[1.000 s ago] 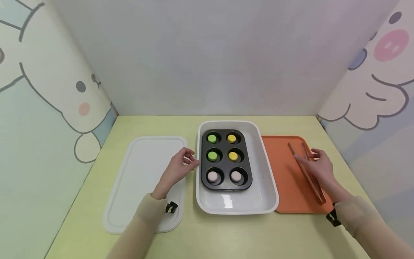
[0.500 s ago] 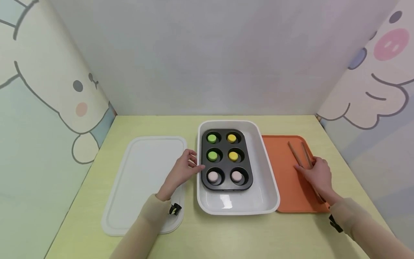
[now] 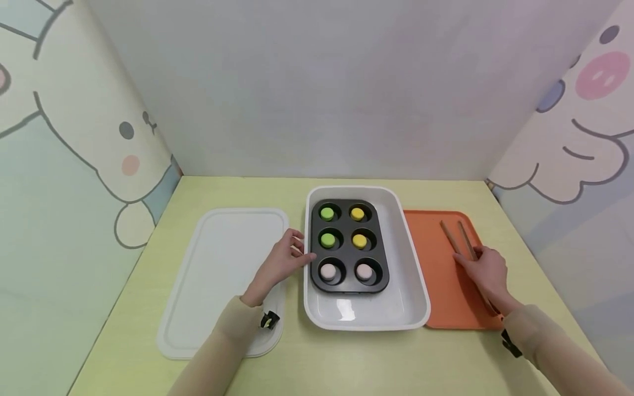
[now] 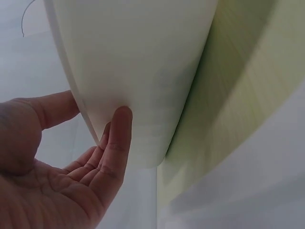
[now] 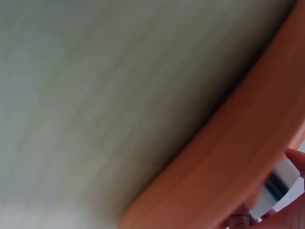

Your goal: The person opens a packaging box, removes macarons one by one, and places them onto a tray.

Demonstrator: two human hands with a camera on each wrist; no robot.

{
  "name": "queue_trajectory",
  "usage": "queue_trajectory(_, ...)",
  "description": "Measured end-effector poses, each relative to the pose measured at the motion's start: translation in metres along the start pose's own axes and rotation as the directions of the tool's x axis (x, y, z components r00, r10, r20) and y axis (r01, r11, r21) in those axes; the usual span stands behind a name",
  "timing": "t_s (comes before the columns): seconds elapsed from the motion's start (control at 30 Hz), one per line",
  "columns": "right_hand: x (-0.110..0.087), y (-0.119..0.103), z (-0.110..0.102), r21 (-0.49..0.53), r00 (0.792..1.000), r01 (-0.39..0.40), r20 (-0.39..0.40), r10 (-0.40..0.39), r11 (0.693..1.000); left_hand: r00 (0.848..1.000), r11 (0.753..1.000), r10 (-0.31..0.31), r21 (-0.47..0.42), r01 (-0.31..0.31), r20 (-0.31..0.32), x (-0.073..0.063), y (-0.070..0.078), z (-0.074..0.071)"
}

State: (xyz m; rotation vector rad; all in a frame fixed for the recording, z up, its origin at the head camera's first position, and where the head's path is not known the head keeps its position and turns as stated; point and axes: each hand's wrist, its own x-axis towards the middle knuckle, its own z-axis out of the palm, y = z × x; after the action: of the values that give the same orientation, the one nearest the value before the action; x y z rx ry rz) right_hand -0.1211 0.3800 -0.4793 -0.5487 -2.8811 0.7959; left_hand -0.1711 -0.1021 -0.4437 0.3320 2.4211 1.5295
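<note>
My left hand (image 3: pixel 283 258) pinches the left rim of a deep white rectangular tub (image 3: pixel 408 300); the thumb reaches over the rim while the fingers lie along the outer wall, as the left wrist view shows. Inside the tub sits a black muffin tin (image 3: pixel 344 254). Its cups hold green macarons (image 3: pixel 327 213), yellow macarons (image 3: pixel 358 214) and pink macarons (image 3: pixel 328 271). On the right, my right hand (image 3: pixel 489 270) grips metal tongs (image 3: pixel 450 236) around both arms, their tips apart. The shiny bent end of the tongs (image 5: pixel 279 183) shows in the right wrist view.
Beneath the tongs lies an orange tray (image 3: pixel 436 302), its edge against the tub's right side. A flat white tray (image 3: pixel 223 269) lies on the table (image 3: pixel 346 363) at left. Walls with cartoon animals enclose the table's back and both sides.
My right hand has come down and closed around the tongs, bringing their tips slightly nearer each other. My left hand has moved right onto the tub's rim and taken hold.
</note>
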Motion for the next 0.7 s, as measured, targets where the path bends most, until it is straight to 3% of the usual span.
queue_trajectory(0.37,0.001,-0.004,-0.007,0.052,0.998,-0.046,0.041,0.043,0.998,0.999,0.998,-0.019,-0.065,0.021,0.040,0.000,0.002,-0.002)
queue_trajectory(0.7,0.001,-0.017,-0.017,0.141,0.999,-0.016,0.034,0.011,0.990,0.999,0.997,-0.028,-0.066,0.030,0.034,0.000,0.002,-0.002)
